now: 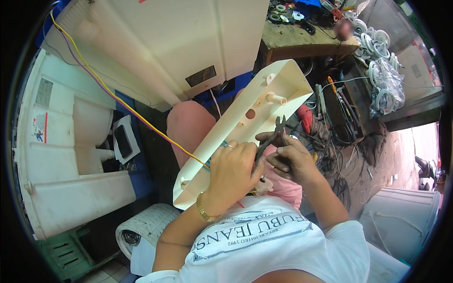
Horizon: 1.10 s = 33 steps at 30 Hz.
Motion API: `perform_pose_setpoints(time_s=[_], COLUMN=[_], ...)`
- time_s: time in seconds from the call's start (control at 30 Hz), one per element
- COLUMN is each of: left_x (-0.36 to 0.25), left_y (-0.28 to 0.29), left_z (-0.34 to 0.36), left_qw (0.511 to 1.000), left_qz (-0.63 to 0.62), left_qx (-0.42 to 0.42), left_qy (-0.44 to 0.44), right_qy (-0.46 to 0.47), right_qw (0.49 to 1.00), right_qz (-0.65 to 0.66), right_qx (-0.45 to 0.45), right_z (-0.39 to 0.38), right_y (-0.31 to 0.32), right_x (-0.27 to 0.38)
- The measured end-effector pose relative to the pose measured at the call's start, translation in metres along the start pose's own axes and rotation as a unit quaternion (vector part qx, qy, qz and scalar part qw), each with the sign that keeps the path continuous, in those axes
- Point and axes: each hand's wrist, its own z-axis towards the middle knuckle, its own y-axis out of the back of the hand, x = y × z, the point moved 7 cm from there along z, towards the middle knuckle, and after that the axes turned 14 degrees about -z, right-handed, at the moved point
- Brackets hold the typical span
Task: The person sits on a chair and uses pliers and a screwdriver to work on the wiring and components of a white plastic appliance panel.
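Beyond a littered grey floor (356, 167) stands a cluttered wooden bench (289, 39).

Showing smooth, low-sheen plastic on long cream cover (236, 122). Reading as dark, dull, worn metal on pliers (281, 126). Shining as polished gold metal on bracelet (202, 210), as silvery metal on ring (231, 146). Looking soft, matt and cloth-like on white T-shirt (283, 254) and pink trousers (188, 125). Gleaming faintly as smooth plastic on big cream panel (141, 42). Appearing as scuffed wood on workbench (302, 42); crinkling glossily as clear plastic film on bag (394, 89).
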Motion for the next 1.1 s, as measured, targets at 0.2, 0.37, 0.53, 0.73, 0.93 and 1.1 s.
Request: perform_pose_setpoints(time_s=[0.2,0.37,0.53,0.73,0.93,1.1], left_x=[0.007,0.004,-0.016,0.043,0.071,0.069], left_y=[0.003,0.006,0.082,0.106,0.073,0.071], left_z=[0.001,-0.003,-0.052,-0.075,-0.079,-0.072], left_qw=[0.999,0.999,0.976,0.980,0.984,0.983], left_qz=[-0.017,-0.024,0.053,0.121,0.018,0.069], left_qx=[-0.025,-0.026,-0.111,-0.153,-0.085,-0.062], left_qy=[0.019,-0.030,-0.178,0.034,0.154,0.157], right_qy=[0.029,0.093,0.144,0.128,0.165,0.145], right_qw=[0.999,0.993,0.988,0.807,0.415,0.416], right_qz=[0.000,0.066,0.006,-0.563,-0.871,-0.865], right_qx=[0.035,0.003,-0.060,-0.127,-0.205,-0.242], right_z=[0.010,0.017,0.016,0.018,0.037,0.040], right_y=[0.003,0.002,0.045,0.034,-0.007,-0.012], right_x=[0.000,-0.011,0.028,0.067,0.043,0.029])
